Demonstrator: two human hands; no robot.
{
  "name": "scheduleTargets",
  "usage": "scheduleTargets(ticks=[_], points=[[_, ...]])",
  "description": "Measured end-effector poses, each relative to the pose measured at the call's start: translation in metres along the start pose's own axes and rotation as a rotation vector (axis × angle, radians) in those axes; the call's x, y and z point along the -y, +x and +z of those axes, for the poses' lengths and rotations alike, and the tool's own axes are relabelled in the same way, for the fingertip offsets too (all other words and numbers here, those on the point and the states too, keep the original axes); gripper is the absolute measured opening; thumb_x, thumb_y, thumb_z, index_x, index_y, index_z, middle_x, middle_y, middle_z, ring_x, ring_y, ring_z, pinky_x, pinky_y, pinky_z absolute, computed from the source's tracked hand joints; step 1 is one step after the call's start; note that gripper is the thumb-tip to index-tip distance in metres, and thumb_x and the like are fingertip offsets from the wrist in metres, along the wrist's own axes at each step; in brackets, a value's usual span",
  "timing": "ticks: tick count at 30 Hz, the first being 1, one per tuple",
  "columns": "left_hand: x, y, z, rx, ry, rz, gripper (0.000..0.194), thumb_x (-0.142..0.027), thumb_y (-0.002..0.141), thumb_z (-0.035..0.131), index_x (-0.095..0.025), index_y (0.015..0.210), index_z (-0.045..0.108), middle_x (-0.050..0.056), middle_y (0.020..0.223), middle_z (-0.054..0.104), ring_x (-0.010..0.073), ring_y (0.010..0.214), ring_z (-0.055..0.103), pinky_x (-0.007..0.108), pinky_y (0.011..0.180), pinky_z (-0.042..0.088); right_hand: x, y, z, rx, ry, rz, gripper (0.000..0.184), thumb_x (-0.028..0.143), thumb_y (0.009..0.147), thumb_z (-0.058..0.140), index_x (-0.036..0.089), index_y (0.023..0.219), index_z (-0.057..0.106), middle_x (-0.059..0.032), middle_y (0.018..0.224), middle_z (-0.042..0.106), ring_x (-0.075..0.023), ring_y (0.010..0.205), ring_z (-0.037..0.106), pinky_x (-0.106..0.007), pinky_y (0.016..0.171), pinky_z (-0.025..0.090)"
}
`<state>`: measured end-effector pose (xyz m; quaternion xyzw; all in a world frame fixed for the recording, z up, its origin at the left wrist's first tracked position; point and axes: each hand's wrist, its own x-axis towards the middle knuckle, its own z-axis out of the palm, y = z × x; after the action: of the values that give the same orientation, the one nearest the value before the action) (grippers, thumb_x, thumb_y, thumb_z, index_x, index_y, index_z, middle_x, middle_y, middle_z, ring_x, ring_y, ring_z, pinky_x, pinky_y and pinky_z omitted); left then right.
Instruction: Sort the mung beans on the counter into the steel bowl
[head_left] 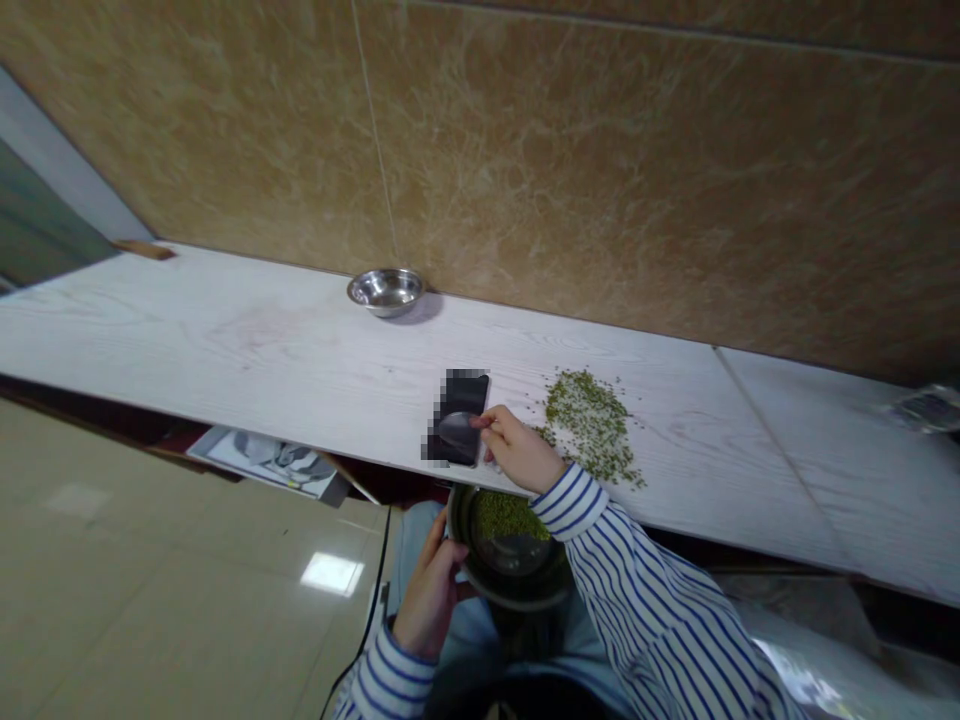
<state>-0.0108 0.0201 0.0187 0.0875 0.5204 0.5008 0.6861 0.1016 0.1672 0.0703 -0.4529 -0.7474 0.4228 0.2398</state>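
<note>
My left hand (431,595) grips the left rim of a dark round bowl (517,600) below the counter's front edge, over my lap. Inside it, small green beans (510,515), like mung beans, lie toward the far side. My right hand (519,450) is closed on what looks like a spoon (456,429), its rounded end pointing left above a black phone (463,400) on the counter. To the right of that hand, more green beans (592,420) are spread loosely over the white wood surface; my wrist hides a few of them.
A shiny metal bowl (386,290) stands by the wall at the back. Below the counter (300,370), an open drawer (262,460) with cloth-like items juts out at left. A clear plastic-looking item (926,408) lies far right, and a wooden piece (144,249) far left.
</note>
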Motion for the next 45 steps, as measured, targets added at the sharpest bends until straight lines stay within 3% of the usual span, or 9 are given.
scheduleTargets(ticks=[7,14,22,26,32,45], points=[[-0.002,0.000,-0.006,-0.010,0.012,0.030,0.067,-0.018,0.068,0.052,-0.026,0.133,0.041,0.003,0.090,0.062,0.0162,0.073,0.055,0.028,0.059,0.048,0.000,-0.011,-0.027,-0.161,0.089,-0.002,0.007,0.024,0.089,0.036,0.022,0.094,0.040,0.0017,0.073,0.061,-0.0122,0.064,0.057,-0.029,0.067,0.043],[0.005,0.000,0.000,-0.008,0.020,0.032,0.065,-0.021,0.066,0.054,-0.027,0.130,0.045,0.000,0.085,0.061,0.0149,0.069,0.055,0.025,0.055,0.045,-0.003,-0.056,-0.061,-0.339,0.134,0.028,0.018,0.039,0.087,0.043,0.022,0.094,0.040,-0.0057,0.089,0.068,-0.0140,0.064,0.059,-0.029,0.060,0.045],[0.017,0.001,0.011,0.037,0.100,-0.007,0.063,-0.021,0.069,0.053,-0.029,0.131,0.044,0.000,0.087,0.061,0.0134,0.065,0.054,0.024,0.053,0.044,-0.029,-0.103,-0.092,-0.413,-0.034,0.151,0.018,0.036,0.087,0.046,0.024,0.099,0.045,-0.0055,0.090,0.072,-0.0163,0.070,0.065,-0.031,0.068,0.050],[0.023,0.000,0.017,0.045,0.117,-0.019,0.061,-0.021,0.071,0.052,-0.031,0.131,0.044,0.000,0.094,0.062,0.0151,0.073,0.055,0.025,0.057,0.046,-0.031,-0.116,-0.088,-0.400,-0.204,0.161,0.018,0.033,0.087,0.046,0.023,0.102,0.049,-0.0053,0.088,0.072,-0.0176,0.073,0.067,-0.029,0.065,0.050],[0.025,-0.003,0.019,0.037,0.121,-0.022,0.066,-0.020,0.071,0.053,-0.028,0.135,0.041,0.003,0.099,0.063,0.0166,0.075,0.057,0.027,0.058,0.047,-0.021,-0.115,-0.065,-0.321,-0.386,0.110,0.018,0.028,0.088,0.045,0.023,0.104,0.052,-0.0037,0.090,0.073,-0.0182,0.078,0.068,-0.029,0.068,0.049],[0.025,0.001,0.014,0.033,0.122,-0.033,0.063,-0.022,0.069,0.056,-0.031,0.130,0.047,0.002,0.103,0.064,0.0183,0.083,0.058,0.026,0.058,0.047,-0.023,-0.105,-0.054,-0.325,-0.477,0.125,0.021,0.024,0.088,0.046,0.022,0.108,0.052,-0.0042,0.093,0.073,-0.0191,0.084,0.068,-0.029,0.072,0.050]])
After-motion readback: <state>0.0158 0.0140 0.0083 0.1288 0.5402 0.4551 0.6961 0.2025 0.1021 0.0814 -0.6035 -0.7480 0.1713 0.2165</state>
